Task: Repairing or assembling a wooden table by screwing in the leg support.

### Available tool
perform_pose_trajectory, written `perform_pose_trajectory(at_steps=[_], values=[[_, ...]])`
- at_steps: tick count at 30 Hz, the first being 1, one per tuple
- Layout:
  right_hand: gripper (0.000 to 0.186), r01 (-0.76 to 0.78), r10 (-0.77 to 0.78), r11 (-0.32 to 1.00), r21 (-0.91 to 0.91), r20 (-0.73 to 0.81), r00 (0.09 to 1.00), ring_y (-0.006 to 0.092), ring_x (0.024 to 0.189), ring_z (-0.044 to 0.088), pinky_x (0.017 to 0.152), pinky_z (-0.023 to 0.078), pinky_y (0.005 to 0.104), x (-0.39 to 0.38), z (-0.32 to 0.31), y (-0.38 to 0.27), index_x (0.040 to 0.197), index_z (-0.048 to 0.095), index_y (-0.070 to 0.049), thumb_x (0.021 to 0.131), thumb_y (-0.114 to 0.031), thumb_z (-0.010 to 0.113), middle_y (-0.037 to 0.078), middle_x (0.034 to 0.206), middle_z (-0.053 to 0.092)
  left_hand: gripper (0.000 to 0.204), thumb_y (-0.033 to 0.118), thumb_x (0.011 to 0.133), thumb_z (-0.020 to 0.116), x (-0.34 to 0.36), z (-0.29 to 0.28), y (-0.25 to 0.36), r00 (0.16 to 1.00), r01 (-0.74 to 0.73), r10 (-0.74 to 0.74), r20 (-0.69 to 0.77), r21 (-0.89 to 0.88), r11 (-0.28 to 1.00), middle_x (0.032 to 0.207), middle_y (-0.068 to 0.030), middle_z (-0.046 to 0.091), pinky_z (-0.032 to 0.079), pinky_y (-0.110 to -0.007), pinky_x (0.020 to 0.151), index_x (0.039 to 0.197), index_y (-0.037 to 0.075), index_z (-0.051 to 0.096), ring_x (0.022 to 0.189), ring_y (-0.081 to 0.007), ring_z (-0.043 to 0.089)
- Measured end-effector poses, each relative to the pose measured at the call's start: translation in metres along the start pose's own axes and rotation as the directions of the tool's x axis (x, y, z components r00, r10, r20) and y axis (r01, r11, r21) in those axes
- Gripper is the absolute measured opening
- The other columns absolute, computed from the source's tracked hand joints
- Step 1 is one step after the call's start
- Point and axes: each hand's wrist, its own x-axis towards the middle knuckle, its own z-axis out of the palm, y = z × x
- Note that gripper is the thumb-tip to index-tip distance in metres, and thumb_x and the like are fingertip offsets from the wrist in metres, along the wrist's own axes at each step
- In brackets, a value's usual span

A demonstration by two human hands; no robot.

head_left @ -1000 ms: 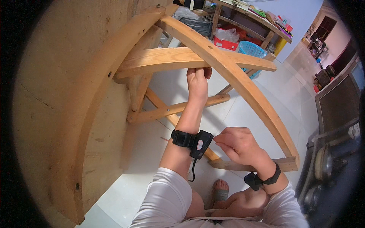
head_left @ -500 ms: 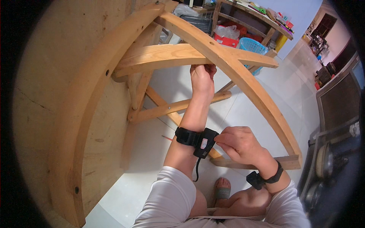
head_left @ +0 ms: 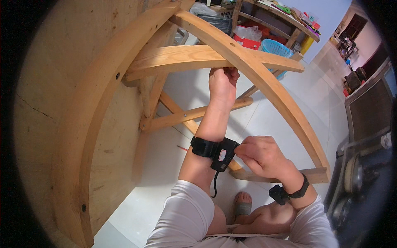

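My left hand (head_left: pixel 223 82) reaches up to the underside of a curved wooden crosspiece (head_left: pixel 182 57), close to where a long curved wooden arm (head_left: pixel 269 84) crosses it. Its fingers are curled, and the wood partly hides them, so whatever they hold does not show. Lower down, my right hand (head_left: pixel 261 155) is closed in a pinch beside the black device (head_left: pixel 224 155) strapped to my left forearm. Anything between those fingertips is too small or hidden to make out. A black band with a small black module (head_left: pixel 278 194) circles my right wrist.
A large wooden panel with a curved rail (head_left: pixel 99 103) fills the left side. Crossed wooden legs (head_left: pixel 182 120) stand below. Farther back are a blue basket (head_left: pixel 276 48), a red box (head_left: pixel 247 42) and a cluttered workbench (head_left: pixel 285 18). A dark metal-framed rack (head_left: pixel 368 115) lines the right.
Hardly anything differs. My left hand shows slightly higher and farther right, still under the crosspiece, and my right hand keeps its pinch.
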Motion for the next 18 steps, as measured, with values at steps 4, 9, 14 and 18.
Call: perform_pose_trajectory(at_steps=[4,9,14,18], values=[[0.011,0.001,-0.001,1.0,0.015,-0.005,1.0,0.028,0.06,0.053,0.054,0.044,0.0352,0.002,-0.001,-0.003,0.077,0.056,-0.001,0.069,-0.008,0.056,0.011,0.068,0.052,0.009,0.013,0.087,0.044,0.002,0.006,0.004,0.988,0.022,-0.044,-0.148,-0.147,0.989,0.074,-0.001,0.05,0.036,-0.02,0.05,0.093,0.007,0.048,0.057,-0.0088,0.044],[0.01,0.011,-0.011,1.0,0.012,-0.021,1.0,0.0283,0.059,0.052,0.053,0.043,0.0355,0.001,-0.004,-0.002,0.077,0.055,-0.001,0.068,-0.006,0.056,0.011,0.066,0.05,0.01,0.01,0.086,0.045,-0.004,0.012,0.005,0.981,-0.097,0.097,-0.17,0.009,0.995,0.075,-0.0013,0.051,0.037,-0.02,0.052,0.096,0.008,0.046,0.059,-0.0087,0.044],[0.01,0.031,-0.031,0.999,0.019,-0.03,0.999,0.0286,0.057,0.05,0.051,0.041,0.0366,0.002,-0.001,-0.001,0.076,0.054,-0.001,0.067,-0.005,0.056,0.011,0.063,0.047,0.012,0.011,0.086,0.045,-0.003,-0.003,0.005,0.984,-0.178,0.179,-0.006,0.066,0.982,0.075,-0.0012,0.05,0.036,-0.02,0.052,0.098,0.009,0.046,0.06,-0.0076,0.044],[0.01,0.032,-0.031,0.999,0.027,-0.019,0.999,0.0287,0.057,0.051,0.051,0.04,0.0377,0.003,0.001,-0.001,0.076,0.053,-0.001,0.067,-0.004,0.055,0.011,0.063,0.046,0.02,0.011,0.089,0.038,-0.003,-0.007,0.004,0.981,-0.181,0.168,0.093,0.157,0.971,0.094,-0.0046,0.051,0.043,-0.026,0.068,0.108,0.007,0.041,0.08,-0.0115,0.051]])
